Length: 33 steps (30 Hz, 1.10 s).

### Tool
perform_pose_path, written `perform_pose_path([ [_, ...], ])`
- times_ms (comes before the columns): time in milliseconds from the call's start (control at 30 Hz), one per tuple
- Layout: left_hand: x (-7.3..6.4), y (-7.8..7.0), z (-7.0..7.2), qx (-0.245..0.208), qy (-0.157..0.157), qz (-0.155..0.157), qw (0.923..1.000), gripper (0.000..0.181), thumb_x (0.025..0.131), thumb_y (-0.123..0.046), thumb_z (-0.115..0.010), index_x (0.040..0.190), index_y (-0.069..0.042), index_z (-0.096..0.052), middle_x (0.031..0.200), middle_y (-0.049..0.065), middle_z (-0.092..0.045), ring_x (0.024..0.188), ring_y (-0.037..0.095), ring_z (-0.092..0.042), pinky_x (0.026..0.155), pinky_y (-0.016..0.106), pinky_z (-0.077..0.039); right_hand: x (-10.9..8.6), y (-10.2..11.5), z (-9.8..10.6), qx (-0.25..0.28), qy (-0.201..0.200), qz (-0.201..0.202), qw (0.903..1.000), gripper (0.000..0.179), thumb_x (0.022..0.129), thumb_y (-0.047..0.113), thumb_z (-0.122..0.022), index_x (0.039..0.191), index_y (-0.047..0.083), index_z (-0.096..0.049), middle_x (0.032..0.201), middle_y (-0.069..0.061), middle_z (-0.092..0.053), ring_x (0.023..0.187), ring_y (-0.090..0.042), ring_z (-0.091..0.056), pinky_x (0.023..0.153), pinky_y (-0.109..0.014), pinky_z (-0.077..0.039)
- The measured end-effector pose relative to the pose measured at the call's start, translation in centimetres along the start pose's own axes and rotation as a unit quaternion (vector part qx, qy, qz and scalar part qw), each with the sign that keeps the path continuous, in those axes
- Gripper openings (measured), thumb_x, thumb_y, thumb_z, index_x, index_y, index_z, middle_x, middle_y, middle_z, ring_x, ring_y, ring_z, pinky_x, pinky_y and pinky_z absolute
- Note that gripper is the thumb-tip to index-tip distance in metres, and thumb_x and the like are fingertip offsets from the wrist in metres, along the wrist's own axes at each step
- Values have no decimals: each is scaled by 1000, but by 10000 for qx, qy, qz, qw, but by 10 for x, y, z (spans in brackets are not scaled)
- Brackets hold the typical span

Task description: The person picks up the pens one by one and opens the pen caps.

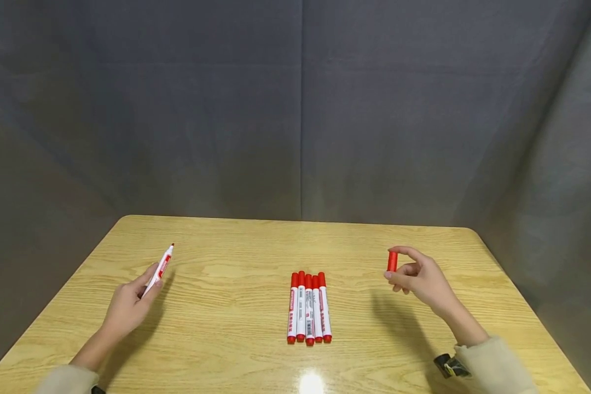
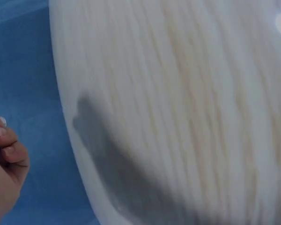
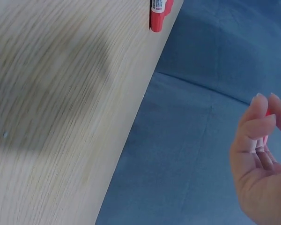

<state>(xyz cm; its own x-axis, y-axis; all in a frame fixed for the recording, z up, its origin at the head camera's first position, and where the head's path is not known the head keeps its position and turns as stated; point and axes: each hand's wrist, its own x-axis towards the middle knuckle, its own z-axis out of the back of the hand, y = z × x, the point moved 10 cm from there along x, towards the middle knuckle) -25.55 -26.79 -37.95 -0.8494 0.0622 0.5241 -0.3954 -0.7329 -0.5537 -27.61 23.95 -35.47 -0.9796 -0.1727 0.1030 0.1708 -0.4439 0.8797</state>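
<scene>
On the left, my left hand grips an uncapped white marker, its red tip pointing up and away. Across the table, a red marker cap stands upright between the thumb and a finger of my right hand. Both hands are raised above the tabletop, with shadows below. Several capped red-and-white markers lie side by side between the hands, red caps toward the far edge. In the left wrist view only the marker's white end shows; in the right wrist view fingers mostly hide the cap.
The light wooden table has rounded far corners. Behind it and at both sides hangs a dark grey curtain. A bright light reflection lies near the table's front middle. A dark device is strapped at the right wrist.
</scene>
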Motion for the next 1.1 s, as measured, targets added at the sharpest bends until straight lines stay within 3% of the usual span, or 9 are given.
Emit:
perform_pose_path([
  [333, -2, 34, 2, 368, 118, 386, 9985, 40, 90, -10, -54, 123, 10, -51, 46, -8, -31, 38, 1, -22, 31, 22, -22, -4, -3, 10, -118, -43, 98, 9999, 56, 82, 9, -66, 131, 0, -41, 71, -10, -64, 59, -17, -60, 54, -29, -48],
  [633, -4, 54, -11, 526, 832, 791, 9920, 43, 93, -17, -50, 124, 12, -48, 45, -6, -35, 37, 4, -23, 34, 22, -24, -7, -5, 18, -101, -124, 113, 9998, 56, 83, 12, -66, 132, 1, -40, 70, -8, -63, 58, -17, -59, 53, -31, -48],
  [833, -7, 60, -21, 735, 1298, 739, 9860, 43, 93, -16, -50, 124, 13, -47, 48, -4, -42, 39, 5, -26, 37, 23, -26, -7, -10, 21, -134, -143, 164, 9997, 56, 84, 11, -65, 132, 1, -40, 70, -7, -63, 58, -16, -59, 53, -30, -48],
  [1100, -8, 59, -29, 921, 1568, 589, 9816, 44, 93, -17, -49, 126, 13, -46, 45, -7, -31, 38, 5, -23, 36, 22, -24, -7, -12, 26, -364, -340, 304, 9983, 52, 83, 13, -67, 129, 1, -45, 69, -10, -61, 54, -13, -54, 48, -26, -43],
])
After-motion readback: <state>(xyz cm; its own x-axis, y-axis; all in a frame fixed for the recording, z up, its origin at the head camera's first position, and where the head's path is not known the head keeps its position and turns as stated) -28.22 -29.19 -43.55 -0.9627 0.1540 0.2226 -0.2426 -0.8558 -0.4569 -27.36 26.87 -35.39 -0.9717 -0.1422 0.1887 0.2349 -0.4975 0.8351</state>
